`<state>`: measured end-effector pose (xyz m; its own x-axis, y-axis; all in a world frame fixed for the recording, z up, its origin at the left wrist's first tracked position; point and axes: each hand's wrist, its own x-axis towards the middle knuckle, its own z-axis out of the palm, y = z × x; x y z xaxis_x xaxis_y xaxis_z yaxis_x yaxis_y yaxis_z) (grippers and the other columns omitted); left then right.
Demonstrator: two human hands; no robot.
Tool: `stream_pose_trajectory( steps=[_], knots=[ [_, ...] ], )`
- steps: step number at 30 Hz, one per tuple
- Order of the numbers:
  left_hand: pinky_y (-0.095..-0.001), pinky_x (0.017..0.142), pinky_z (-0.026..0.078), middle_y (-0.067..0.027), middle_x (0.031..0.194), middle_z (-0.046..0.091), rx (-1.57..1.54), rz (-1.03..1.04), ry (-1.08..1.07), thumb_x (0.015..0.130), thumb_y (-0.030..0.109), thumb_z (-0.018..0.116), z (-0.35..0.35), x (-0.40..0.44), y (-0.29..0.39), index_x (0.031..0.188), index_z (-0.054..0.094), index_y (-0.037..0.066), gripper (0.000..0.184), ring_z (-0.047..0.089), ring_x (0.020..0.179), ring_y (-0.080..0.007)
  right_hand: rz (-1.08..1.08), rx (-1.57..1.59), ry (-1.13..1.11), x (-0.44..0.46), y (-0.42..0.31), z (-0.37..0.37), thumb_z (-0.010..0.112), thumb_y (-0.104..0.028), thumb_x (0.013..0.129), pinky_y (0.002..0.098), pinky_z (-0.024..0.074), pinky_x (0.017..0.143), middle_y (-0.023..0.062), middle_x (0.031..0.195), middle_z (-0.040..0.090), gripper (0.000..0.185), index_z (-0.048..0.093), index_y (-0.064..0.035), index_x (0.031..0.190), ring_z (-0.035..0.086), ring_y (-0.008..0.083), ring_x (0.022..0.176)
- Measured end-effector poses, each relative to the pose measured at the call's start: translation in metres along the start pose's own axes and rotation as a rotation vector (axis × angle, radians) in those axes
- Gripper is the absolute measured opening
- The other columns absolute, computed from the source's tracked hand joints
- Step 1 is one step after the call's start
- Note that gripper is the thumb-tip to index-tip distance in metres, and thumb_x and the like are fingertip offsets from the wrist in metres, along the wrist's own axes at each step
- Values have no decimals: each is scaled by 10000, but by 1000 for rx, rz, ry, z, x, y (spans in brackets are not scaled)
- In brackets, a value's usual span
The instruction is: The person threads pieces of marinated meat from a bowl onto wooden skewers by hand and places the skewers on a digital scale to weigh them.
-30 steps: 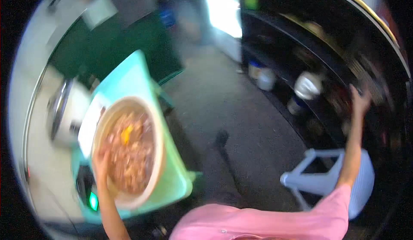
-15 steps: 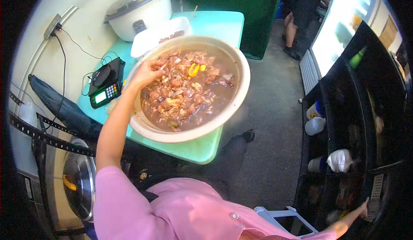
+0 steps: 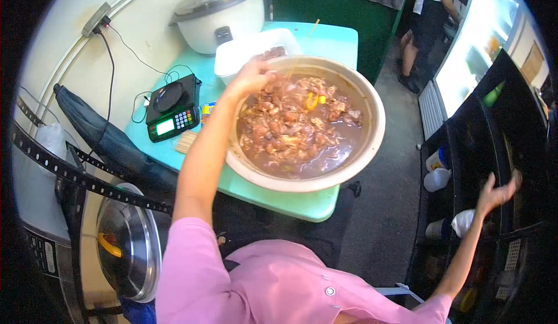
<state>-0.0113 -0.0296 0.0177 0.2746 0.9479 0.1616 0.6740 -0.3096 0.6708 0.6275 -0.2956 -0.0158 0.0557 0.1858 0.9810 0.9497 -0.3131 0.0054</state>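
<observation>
A wide cream basin (image 3: 379, 112) holds cut raw meat (image 3: 290, 120) in brown liquid, with yellow pepper pieces (image 3: 312, 101) on top. At its upper left rim, my left hand (image 3: 256, 78) is closed, fingers pinched together over the meat. A thin wooden skewer, blurred and faint, appears to stick out from those fingers. Behind the basin stands a white plastic tub (image 3: 232, 56) with dark meat pieces inside. My right hand (image 3: 497, 195) is far off to the right, fingers spread and holding nothing, in front of the black shelf (image 3: 459, 126).
The green table (image 3: 325, 203) also carries a scale (image 3: 168, 106), a bundle of thin sticks (image 3: 186, 142) and a large rice cooker (image 3: 221, 19). A steel lid (image 3: 129, 242) is at lower left. Another person (image 3: 427, 27) stands at the back, beside a bright glass-fronted fridge (image 3: 471, 45).
My right hand has risen from the lower part of the shelf and opened. My left hand stays at the basin's rim, shifted slightly up along it. The view has turned left.
</observation>
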Motion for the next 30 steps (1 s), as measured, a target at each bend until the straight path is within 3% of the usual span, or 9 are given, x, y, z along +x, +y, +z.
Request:
stream_pose_trajectory(
  steps=[6,8,10,12,14,17,22,26,30],
  knots=[
    [-285,644,476,-61,824,677,-131,72,-188,805,100,619,13,15,-23,923,687,29,154,591,741,-117,11,507,-236,66,-232,51,664,-58,726,405,230,1063,185,1311,411,586,437,-23,1266,337,311,1264],
    [-261,590,467,-52,835,673,-289,-29,-213,797,92,621,7,-5,-9,941,684,42,165,583,703,-107,-24,735,-455,86,-308,41,661,-78,716,420,228,1061,179,1325,405,550,481,-66,1235,338,320,1264],
    [-238,550,448,-23,818,657,-469,-24,-260,791,114,631,7,-6,-27,971,675,52,195,563,670,-92,-117,742,-471,92,-365,43,671,-114,702,469,296,1020,194,1326,399,500,530,-148,1181,373,371,1213],
    [-232,554,448,2,805,640,-650,-191,-276,802,132,624,3,-9,-29,998,662,52,216,553,661,-90,-214,768,-471,88,-407,62,654,-118,694,472,320,991,192,1294,434,442,563,-152,1125,394,377,1185],
    [-220,555,434,17,778,627,-639,-179,-269,803,166,636,1,-12,-23,1011,659,64,233,542,652,-85,-203,812,-598,80,-441,75,632,-102,725,459,287,1011,171,1303,433,393,578,-132,1114,364,368,1210],
    [-234,569,433,10,786,634,-637,-125,-253,804,185,646,1,-9,-20,998,663,49,238,557,663,-105,-144,842,-716,75,-478,87,606,-107,740,466,296,1000,164,1260,471,324,605,-128,1063,377,364,1194],
    [-282,678,464,-96,829,680,-157,48,109,770,188,665,9,-6,-27,912,692,43,205,619,747,-145,-135,829,-775,69,-500,89,603,-113,745,453,317,989,165,1230,491,299,615,-120,1044,400,356,1171],
    [-305,717,470,-116,837,681,-354,-7,57,768,163,640,9,-8,-16,925,696,71,189,639,781,-186,-148,729,-686,55,-481,98,617,-100,723,443,412,896,145,1114,561,250,651,-117,969,487,358,1051],
    [-361,723,502,-129,815,674,-274,51,149,771,175,596,14,-11,-13,864,717,149,155,651,766,-263,-131,754,-634,47,-461,115,609,-86,726,407,414,904,146,1063,591,238,648,-77,960,538,330,1000]
  ],
)
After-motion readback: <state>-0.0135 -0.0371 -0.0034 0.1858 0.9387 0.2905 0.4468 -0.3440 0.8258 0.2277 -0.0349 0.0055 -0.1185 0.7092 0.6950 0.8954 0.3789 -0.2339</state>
